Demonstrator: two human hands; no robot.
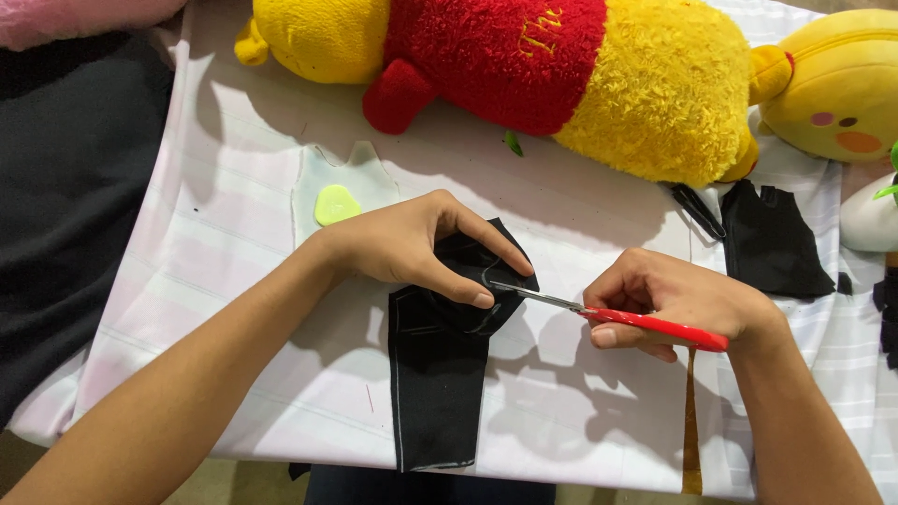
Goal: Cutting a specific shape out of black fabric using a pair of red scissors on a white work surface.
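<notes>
Black fabric piece (438, 374) marked with pale outline lies near the middle of the desk (234, 243), on its white striped cover, its upper end lifted and pinched by the left hand (412, 245). Red-handled scissors (617, 316), gripped in the right hand (669, 304), meet that folded edge with their blades. Behind lie a yellow plush toy in red (524, 65), a green chalk piece (335, 204) on a white cut-out (360, 178), and another black piece (772, 238).
</notes>
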